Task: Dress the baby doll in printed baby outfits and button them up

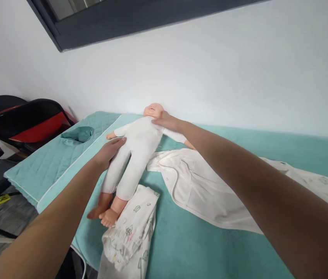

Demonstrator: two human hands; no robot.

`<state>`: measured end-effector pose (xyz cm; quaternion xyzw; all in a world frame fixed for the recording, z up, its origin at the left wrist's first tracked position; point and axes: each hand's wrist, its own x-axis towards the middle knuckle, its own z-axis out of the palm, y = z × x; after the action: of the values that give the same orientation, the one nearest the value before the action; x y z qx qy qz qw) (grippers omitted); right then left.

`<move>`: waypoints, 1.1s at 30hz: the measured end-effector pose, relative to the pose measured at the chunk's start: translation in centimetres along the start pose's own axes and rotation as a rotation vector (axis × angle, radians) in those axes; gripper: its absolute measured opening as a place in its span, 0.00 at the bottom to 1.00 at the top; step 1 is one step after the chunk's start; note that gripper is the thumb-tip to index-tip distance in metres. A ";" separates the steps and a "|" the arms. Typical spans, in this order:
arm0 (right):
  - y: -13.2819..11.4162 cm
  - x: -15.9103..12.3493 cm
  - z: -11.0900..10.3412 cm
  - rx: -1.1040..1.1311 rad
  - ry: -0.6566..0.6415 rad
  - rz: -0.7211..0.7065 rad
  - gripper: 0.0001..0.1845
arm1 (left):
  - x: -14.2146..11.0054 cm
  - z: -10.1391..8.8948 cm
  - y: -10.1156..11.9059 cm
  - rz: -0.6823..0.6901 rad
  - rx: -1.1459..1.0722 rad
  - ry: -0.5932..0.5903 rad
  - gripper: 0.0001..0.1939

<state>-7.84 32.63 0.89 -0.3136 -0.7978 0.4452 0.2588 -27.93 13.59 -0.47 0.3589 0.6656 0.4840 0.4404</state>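
Note:
A baby doll [140, 135] with a white cloth body lies on its back on the teal massage table [175, 240], head toward the wall. My left hand [112, 150] rests against the doll's hip and upper leg, fingers stretched out. At the doll's neck and shoulder is my right hand [166, 121]; its thumb lies over the upper chest and its fingers go behind the head, partly hidden. Beside the doll, a white baby garment [190, 178] is spread out, partly covered by my right forearm. Printed baby trousers [136, 221] lie by the doll's feet.
The table has a face hole [78, 133] at its left end. Black folding chairs [30, 116] with red parts stand on the left. A white wall [225, 77] borders the table's far side, below a dark-framed window [123, 27]. More printed cloth [312, 182] lies at right.

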 end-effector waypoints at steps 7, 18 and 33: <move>4.0 -4.7 -3.1 -0.366 -0.065 0.255 0.32 | -3.9 1.3 0.5 0.327 0.679 0.387 0.19; 5.3 -23.1 -11.2 -0.751 0.062 0.474 0.21 | -21.4 8.2 -6.2 0.411 1.271 0.159 0.28; -5.7 -40.4 -7.5 -0.999 -0.051 -0.045 0.15 | -25.6 21.1 -1.1 0.994 1.026 -0.117 0.14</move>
<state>22.90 4.88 3.99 -0.3707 -0.9263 0.0105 0.0669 0.82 -2.87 1.53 0.8068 0.5424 0.2333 -0.0215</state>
